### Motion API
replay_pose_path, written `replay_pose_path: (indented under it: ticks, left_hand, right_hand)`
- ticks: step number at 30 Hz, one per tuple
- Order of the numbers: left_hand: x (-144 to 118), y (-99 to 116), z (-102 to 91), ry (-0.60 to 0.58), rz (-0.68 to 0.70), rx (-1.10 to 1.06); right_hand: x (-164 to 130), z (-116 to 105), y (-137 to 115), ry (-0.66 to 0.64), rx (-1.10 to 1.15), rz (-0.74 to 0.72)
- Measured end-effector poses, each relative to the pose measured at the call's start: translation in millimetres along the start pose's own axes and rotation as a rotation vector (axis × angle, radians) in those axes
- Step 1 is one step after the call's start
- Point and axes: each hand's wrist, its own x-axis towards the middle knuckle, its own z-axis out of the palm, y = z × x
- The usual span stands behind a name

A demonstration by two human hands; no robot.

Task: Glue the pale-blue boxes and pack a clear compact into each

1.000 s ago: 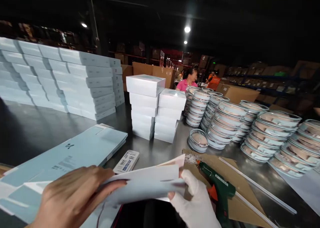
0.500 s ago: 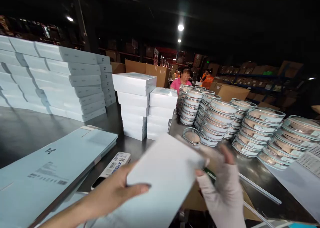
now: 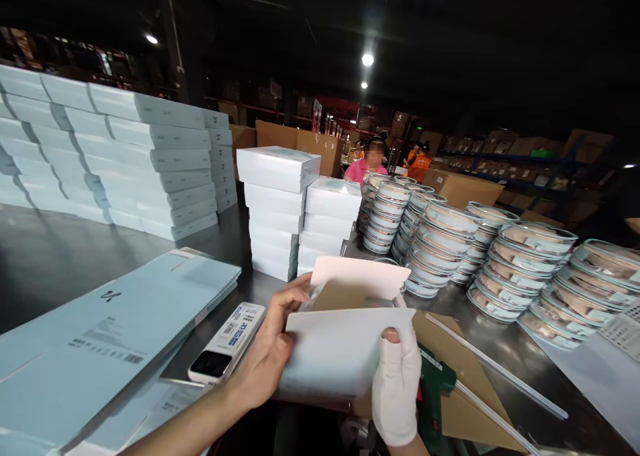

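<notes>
A pale blue folding carton (image 3: 345, 349) is being held up just above the near edge of the steel table (image 3: 45, 263), its top flap (image 3: 357, 275) standing open and showing brown card inside. The left hand (image 3: 267, 356) is gripping the carton's left side, thumb lying on the front panel and fingers reaching up behind to the flap. The right hand (image 3: 397, 389), wearing a white fingerless glove, is clamping the right edge, its bare thumb tip pressing on the front.

Just below the right hand a green glue gun (image 3: 435, 393) is lying on a sheet of brown cardboard (image 3: 465, 369), with a long clear glue stick (image 3: 495, 369) resting beside it. Left of the carton a small white device (image 3: 227, 343) with a dark screen is carrying a label with blue characters too small to read. Further left a stack of flat blue carton blanks (image 3: 115, 323) is showing a small black logo, lines of fine print and a barcode, none of it legible.

Behind, two piles of closed white boxes (image 3: 300, 216) are standing mid-table, and larger rows of the same boxes (image 3: 115, 156) are filling the far left. On the right, stacks of round lidded containers (image 3: 500, 256) are crowding the table. A person in a pink top (image 3: 367, 169) is standing behind them.
</notes>
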Motion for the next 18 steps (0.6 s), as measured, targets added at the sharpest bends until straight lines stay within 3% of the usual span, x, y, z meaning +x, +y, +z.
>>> replay_pose_path:
  ticks: [3, 7, 12, 13, 16, 18]
  left_hand:
    - [-3, 0, -4.5, 0.002, -0.036, 0.161]
    - [-3, 7, -5.4, 0.026, -0.102, 0.215]
    - [-4, 17, 6.7, 0.224, -0.120, 0.152]
    - [-5, 18, 5.5, 0.195, -0.124, 0.172]
    - [-9, 20, -14.8, -0.071, -0.095, 0.368]
    - [-12, 21, -38.3, -0.096, -0.029, 0.476]
  right_hand:
    - [-2, 0, -5, -0.047, 0.130, 0.060]
    - [-3, 4, -11, -0.012, 0.114, 0.003]
    - [-6, 15, -30, 0.032, 0.214, 0.162]
    - [-7, 15, -34, 0.032, 0.212, 0.146]
    - [-3, -4, -37, -0.031, 0.154, 0.102]
    - [4, -34, -28, -0.109, -0.011, 0.173]
